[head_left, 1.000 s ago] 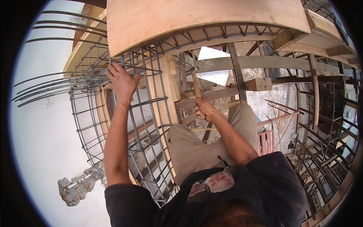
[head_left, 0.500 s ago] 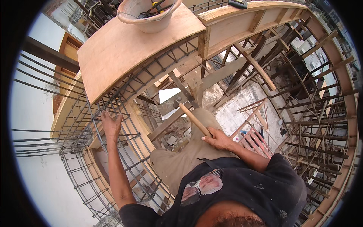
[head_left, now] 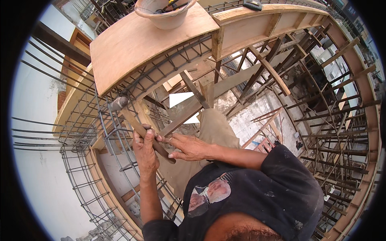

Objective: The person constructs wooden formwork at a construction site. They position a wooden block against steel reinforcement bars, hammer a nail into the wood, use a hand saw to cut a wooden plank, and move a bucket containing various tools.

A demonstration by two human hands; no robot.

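Note:
A hammer with a wooden handle (head_left: 138, 127) and a dull grey head (head_left: 118, 103) slants across the rebar cage at left. My left hand (head_left: 146, 154) is wrapped round the lower half of the handle, its thumb lying along it. Close on the right is my right hand (head_left: 191, 147), its thumb apart from its outstretched fingers. Those fingertips reach the handle beside my left fingers, and the thumb is near the handle's butt end. Whether anything small lies between the two hands' fingertips cannot be made out.
A plywood panel (head_left: 144, 48) carries a bucket (head_left: 167, 18) of tools. Curved timber formwork (head_left: 249, 34) runs right, with a dark tool (head_left: 252, 5) on its edge. Rebar (head_left: 86, 172) curves down the left beside a white wall (head_left: 36, 184). Timber props (head_left: 269, 70) stand over the floor far below.
The hammer has gone from my right hand on the right to my left hand. My left hand has left the rebar and come nearer; my right hand has moved left to meet it.

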